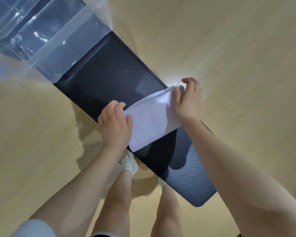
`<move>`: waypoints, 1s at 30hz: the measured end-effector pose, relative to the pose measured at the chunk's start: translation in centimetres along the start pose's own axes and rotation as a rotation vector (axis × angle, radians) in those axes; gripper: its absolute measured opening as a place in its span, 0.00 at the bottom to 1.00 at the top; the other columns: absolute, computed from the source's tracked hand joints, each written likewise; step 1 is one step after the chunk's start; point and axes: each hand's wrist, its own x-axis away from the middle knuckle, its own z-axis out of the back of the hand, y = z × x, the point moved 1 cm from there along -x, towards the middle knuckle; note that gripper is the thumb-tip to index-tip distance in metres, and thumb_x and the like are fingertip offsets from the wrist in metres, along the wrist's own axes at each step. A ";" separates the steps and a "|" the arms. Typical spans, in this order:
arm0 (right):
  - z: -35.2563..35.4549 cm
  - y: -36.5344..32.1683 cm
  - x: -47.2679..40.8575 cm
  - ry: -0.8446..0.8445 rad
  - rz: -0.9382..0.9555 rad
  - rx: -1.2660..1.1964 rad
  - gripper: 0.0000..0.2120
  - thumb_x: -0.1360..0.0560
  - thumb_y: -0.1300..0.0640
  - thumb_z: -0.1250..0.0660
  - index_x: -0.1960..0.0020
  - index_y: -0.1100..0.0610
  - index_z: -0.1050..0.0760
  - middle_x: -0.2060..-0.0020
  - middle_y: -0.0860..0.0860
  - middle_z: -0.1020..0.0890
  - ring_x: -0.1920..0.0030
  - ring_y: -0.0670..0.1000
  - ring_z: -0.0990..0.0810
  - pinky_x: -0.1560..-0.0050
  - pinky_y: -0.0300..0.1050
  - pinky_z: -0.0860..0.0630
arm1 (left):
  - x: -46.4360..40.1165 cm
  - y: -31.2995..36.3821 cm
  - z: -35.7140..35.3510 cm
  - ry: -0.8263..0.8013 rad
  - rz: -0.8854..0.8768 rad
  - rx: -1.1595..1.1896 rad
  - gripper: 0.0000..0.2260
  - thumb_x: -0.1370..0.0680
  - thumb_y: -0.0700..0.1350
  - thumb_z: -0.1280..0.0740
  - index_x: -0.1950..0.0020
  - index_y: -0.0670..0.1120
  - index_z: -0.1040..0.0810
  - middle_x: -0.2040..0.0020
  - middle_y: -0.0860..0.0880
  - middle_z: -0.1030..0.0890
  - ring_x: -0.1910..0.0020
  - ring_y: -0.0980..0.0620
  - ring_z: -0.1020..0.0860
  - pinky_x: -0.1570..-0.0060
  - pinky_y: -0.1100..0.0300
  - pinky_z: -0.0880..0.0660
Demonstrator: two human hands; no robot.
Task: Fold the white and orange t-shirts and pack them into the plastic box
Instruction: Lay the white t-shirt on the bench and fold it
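The white t-shirt, folded into a compact rectangle, lay across the dark ribbed bench, held between both hands above its surface or just on it; which of the two could not be told. The left hand gripped the shirt's near-left end, fingers curled over the edge and the thumb lying on the top face of the cloth. The right hand held the far-right end, its thumb pressed down on the fabric and its fingers curled round the corner; a ring showed on one finger. The shirt thus spanned the gap from one grip to the other, hanging slightly slack in the middle. Farther along the bench, well apart from the shirt, stood the clear plastic box, one end on the bench top. Below, a white shoe stood on the pale wooden floor.
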 end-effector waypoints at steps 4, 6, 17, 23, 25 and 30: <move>-2.2 -0.8 6.2 -0.122 0.527 0.081 0.25 0.20 0.48 0.49 0.30 0.63 0.39 0.29 0.64 0.37 0.29 0.58 0.41 0.28 0.50 0.47 | 2.1 1.3 -2.4 -0.120 -0.402 -0.075 0.22 0.27 0.48 0.41 0.36 0.39 0.34 0.34 0.39 0.29 0.35 0.44 0.36 0.35 0.49 0.39; -3.5 0.1 8.3 -0.262 0.704 0.225 0.26 0.20 0.46 0.54 0.28 0.59 0.42 0.27 0.58 0.41 0.27 0.56 0.44 0.27 0.51 0.50 | 2.9 0.6 -3.6 -0.229 -0.355 -0.158 0.28 0.27 0.52 0.45 0.31 0.38 0.40 0.30 0.37 0.33 0.30 0.43 0.41 0.30 0.50 0.47; -1.3 4.1 1.4 -0.290 0.531 0.569 0.27 0.21 0.42 0.52 0.25 0.51 0.44 0.25 0.55 0.41 0.26 0.59 0.42 0.28 0.57 0.49 | 2.9 -0.3 -3.9 -0.295 -0.216 -0.205 0.38 0.27 0.66 0.47 0.27 0.42 0.49 0.26 0.37 0.41 0.28 0.37 0.41 0.31 0.45 0.42; 0.6 2.2 4.1 -0.222 0.109 0.382 0.29 0.20 0.44 0.50 0.24 0.55 0.53 0.24 0.56 0.52 0.24 0.58 0.51 0.26 0.54 0.51 | 2.9 0.0 -1.7 -0.428 -0.164 -0.223 0.32 0.25 0.60 0.40 0.28 0.42 0.40 0.29 0.38 0.35 0.33 0.37 0.33 0.42 0.44 0.29; 1.0 1.7 6.4 -0.064 -0.098 0.132 0.28 0.20 0.49 0.44 0.25 0.59 0.48 0.25 0.59 0.46 0.26 0.59 0.44 0.28 0.55 0.40 | 3.4 0.8 -0.8 -0.452 -0.123 -0.162 0.29 0.25 0.53 0.36 0.28 0.41 0.37 0.31 0.39 0.34 0.36 0.38 0.32 0.43 0.47 0.29; 0.6 2.0 10.4 -0.156 -0.541 -0.288 0.23 0.22 0.52 0.40 0.29 0.54 0.40 0.42 0.52 0.26 0.40 0.54 0.27 0.43 0.52 0.26 | 4.9 1.7 -0.1 -0.600 0.024 0.162 0.20 0.21 0.46 0.43 0.29 0.46 0.38 0.33 0.47 0.35 0.48 0.49 0.27 0.51 0.59 0.27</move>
